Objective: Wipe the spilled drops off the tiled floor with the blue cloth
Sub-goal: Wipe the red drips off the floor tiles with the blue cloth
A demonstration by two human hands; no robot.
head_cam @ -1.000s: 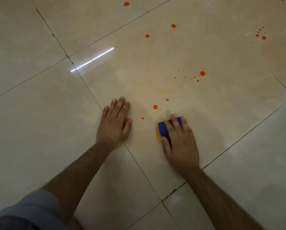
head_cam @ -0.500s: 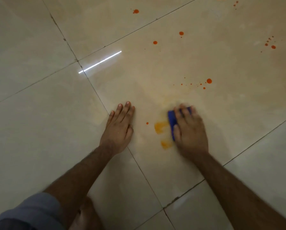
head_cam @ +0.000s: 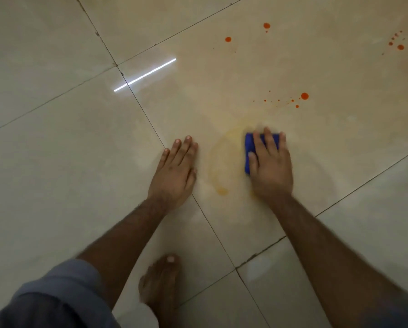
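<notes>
Fingers [head_cam: 268, 147] of the right hand [head_cam: 270, 166] lie slightly spread and pressed flat on top of the blue cloth [head_cam: 248, 152], pinning it to the tiled floor [head_cam: 56, 162]; only the cloth's left edge and far corners show past the hand. Nearest the camera: a grey sleeve [head_cam: 56, 294] at lower left and a bare foot [head_cam: 160, 285] planted on the tile, toes pointing forward. Left hand [head_cam: 174, 171] rests palm down beside a grout line, fingers straight and close together, holding nothing, well apart from the cloth. Between the two hands, a pale orange smear [head_cam: 218, 171] curves in a ring, with a denser blot at its near end. Beyond the cloth, a trail of small orange drops [head_cam: 304, 96] ends in one larger spot, untouched. Farther still, two separate drops [head_cam: 228, 39] on the same tile, and a small cluster [head_cam: 398, 43] at far right. A bright streak of reflected light [head_cam: 145, 75] crosses the grout line at far left.
</notes>
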